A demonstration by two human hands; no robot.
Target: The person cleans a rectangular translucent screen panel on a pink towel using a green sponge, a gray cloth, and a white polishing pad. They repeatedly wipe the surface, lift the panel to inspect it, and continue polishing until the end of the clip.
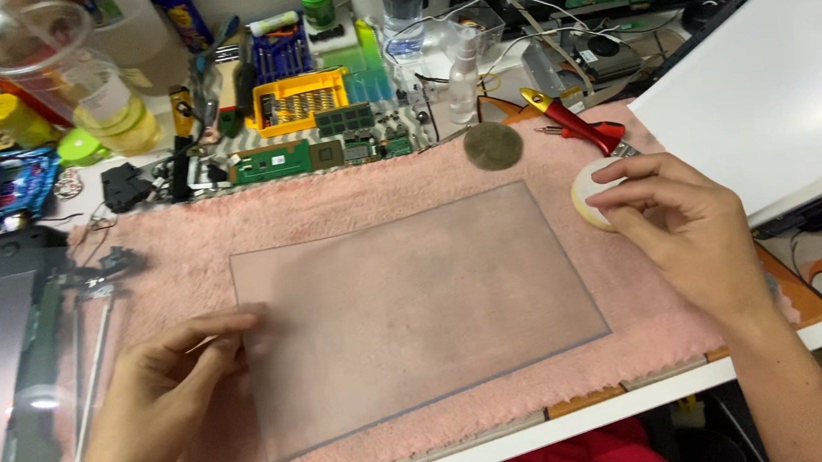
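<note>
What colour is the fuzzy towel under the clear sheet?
The towel is pale pink, seen best in the head view; it shows through the clear sheet.
</note>
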